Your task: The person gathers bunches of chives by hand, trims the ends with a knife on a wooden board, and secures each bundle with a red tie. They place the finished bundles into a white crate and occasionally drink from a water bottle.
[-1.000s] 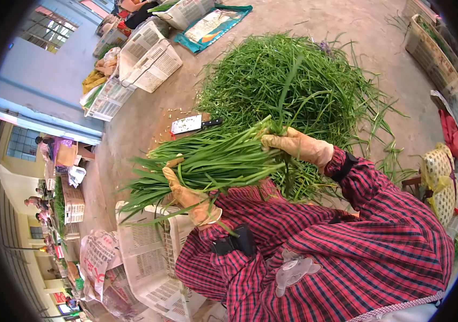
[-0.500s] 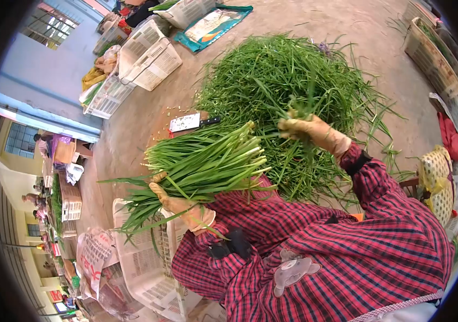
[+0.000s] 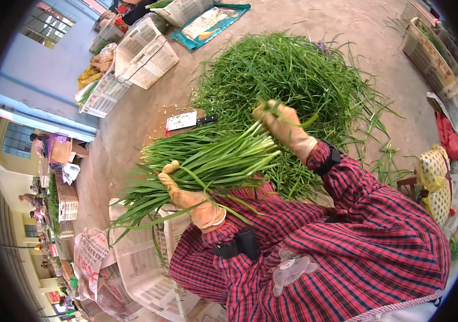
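Note:
My left hand (image 3: pixel 190 201), in a pale orange glove, curls round the leafy part of a bunch of green stalks (image 3: pixel 207 161) lying across my lap. At the pale stem ends of the bunch is my gloved right hand (image 3: pixel 282 124), its fingers closed on a few green blades. Behind it spreads a large loose heap of green stalks (image 3: pixel 288 75) on the floor. A cleaver (image 3: pixel 182 121) with a black handle rests on a board strewn with cut bits, beyond the bunch.
White plastic crates (image 3: pixel 147 61) stand at the upper left, near a teal-edged sack (image 3: pixel 212 22). Another crate (image 3: pixel 146 263) is beside my left arm. A crate (image 3: pixel 430 56) and a yellow patterned bag (image 3: pixel 434 182) are at the right. People (image 3: pixel 38 201) appear far left.
My right hand has moved left from over the heap to the stem ends of the bunch. My left hand has shifted slightly right, with its fingers raised a little on the leaves.

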Demonstrator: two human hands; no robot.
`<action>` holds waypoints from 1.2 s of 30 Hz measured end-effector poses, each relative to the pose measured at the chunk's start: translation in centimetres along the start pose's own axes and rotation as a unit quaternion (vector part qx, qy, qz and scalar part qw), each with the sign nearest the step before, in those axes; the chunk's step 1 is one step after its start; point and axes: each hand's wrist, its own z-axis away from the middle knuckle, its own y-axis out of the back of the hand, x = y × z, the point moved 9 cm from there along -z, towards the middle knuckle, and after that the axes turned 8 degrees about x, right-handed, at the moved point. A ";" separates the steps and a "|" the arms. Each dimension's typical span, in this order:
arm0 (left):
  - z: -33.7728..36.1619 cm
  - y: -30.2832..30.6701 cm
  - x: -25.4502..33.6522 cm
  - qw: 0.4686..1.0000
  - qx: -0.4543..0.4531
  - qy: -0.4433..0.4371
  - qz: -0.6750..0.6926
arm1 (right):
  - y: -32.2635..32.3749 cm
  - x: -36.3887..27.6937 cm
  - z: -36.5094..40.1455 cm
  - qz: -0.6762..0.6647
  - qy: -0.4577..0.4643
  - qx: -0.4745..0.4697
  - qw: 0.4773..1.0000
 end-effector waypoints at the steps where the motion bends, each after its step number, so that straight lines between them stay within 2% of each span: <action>1: 0.5 -0.3 0.3 1.000 0.010 0.014 0.009 | 0.9 2.4 -0.2 -0.203 -0.117 0.015 0.972; 3: -1.2 1.8 0.5 0.996 0.021 0.050 0.065 | 2.7 7.8 -0.4 -0.247 -0.229 0.082 0.938; 4: -2.0 1.8 0.8 0.990 -0.050 0.064 0.115 | 2.1 8.9 0.1 -0.202 -0.255 -0.009 0.945; 5: -2.9 3.1 0.1 0.990 -0.045 0.062 0.115 | 1.1 10.0 1.0 -0.155 -0.280 -0.101 0.942; 6: -3.6 4.5 0.0 0.995 0.020 0.034 0.092 | 0.5 7.3 2.6 -0.127 -0.281 -0.200 0.930; 7: -3.9 5.5 0.2 0.994 0.082 0.007 0.071 | -1.3 6.3 4.0 -0.159 -0.239 -0.294 0.911; 9: -3.3 4.8 0.1 0.996 0.061 0.008 0.063 | -2.2 0.7 6.3 -0.264 -0.220 -0.353 0.870; 11: -4.6 6.2 -1.2 1.000 0.013 -0.012 0.023 | -4.8 0.0 8.2 -0.315 -0.216 -0.422 0.822; 12: -4.2 5.5 -1.0 1.000 0.010 -0.013 0.020 | -6.3 -1.5 8.2 -0.269 -0.095 -0.410 0.866; 13: -3.3 4.7 -1.0 0.999 0.030 0.013 0.040 | -6.9 -1.8 8.5 -0.249 -0.178 -0.419 0.855; 15: -2.2 3.9 -0.1 0.996 0.051 0.036 0.060 | -7.3 -1.5 8.6 -0.216 -0.280 -0.405 0.843; 17: -1.7 4.8 0.6 0.989 0.118 0.062 0.060 | -5.8 -1.4 7.6 -0.252 -0.246 -0.357 0.865; 18: -1.2 4.5 1.3 0.993 0.081 0.044 0.070 | -4.7 -0.3 7.2 -0.223 -0.234 -0.335 0.885; 19: -1.8 6.1 1.2 0.993 0.083 0.044 0.072 | -3.8 1.5 7.0 -0.223 -0.257 -0.322 0.884; 20: -3.3 8.0 0.6 0.996 0.044 0.041 0.071 | -2.7 3.9 6.4 -0.213 -0.287 -0.304 0.883; 23: -3.8 8.8 1.6 0.999 0.011 -0.044 -0.017 | -1.4 9.3 7.3 -0.199 -0.329 -0.299 0.873; 24: -4.9 9.5 1.3 0.976 -0.030 -0.111 -0.187 | -1.5 10.0 7.6 -0.196 -0.341 -0.314 0.864; 25: -5.3 10.0 0.3 0.990 -0.046 -0.086 -0.098 | -2.1 6.6 8.5 -0.264 -0.331 -0.348 0.837; 26: -5.7 10.2 -0.6 0.996 -0.060 -0.059 -0.007 | -2.6 2.9 9.1 -0.294 -0.294 -0.368 0.832; 27: -5.4 9.8 -1.1 0.996 -0.062 -0.057 -0.009 | -3.5 -0.1 9.6 -0.324 -0.254 -0.386 0.825; 28: -5.0 9.5 -1.0 0.978 -0.042 -0.122 -0.162 | -5.1 -0.5 10.6 -0.336 -0.278 -0.409 0.801; 29: -4.7 9.3 -0.8 0.932 -0.020 -0.186 -0.310 | -6.6 -1.0 11.4 -0.348 -0.301 -0.433 0.775; 30: -4.8 9.2 -0.4 0.897 -0.008 -0.218 -0.383 | -7.2 -2.6 11.4 -0.306 -0.296 -0.449 0.786; 31: -4.9 9.1 0.1 0.856 0.007 -0.249 -0.453 | -9.2 -3.6 11.4 -0.363 -0.268 -0.474 0.756; 32: -5.5 9.4 0.1 0.922 -0.025 -0.207 -0.326 | -9.4 -3.0 11.6 -0.369 -0.266 -0.468 0.758; 33: -5.3 9.0 0.0 0.977 -0.034 -0.124 -0.173 | -8.9 -4.0 11.3 -0.374 -0.264 -0.462 0.760; 34: -5.0 8.7 -0.2 0.999 -0.024 -0.036 0.025 | -9.1 -3.6 11.5 -0.374 -0.263 -0.465 0.758; 35: -4.5 8.3 -0.3 0.980 0.007 0.037 0.193 | -9.3 -2.7 12.0 -0.350 -0.254 -0.479 0.764; 36: -4.5 8.7 -0.1 0.990 0.021 0.014 0.142 | -9.1 -2.0 12.4 -0.326 -0.245 -0.491 0.769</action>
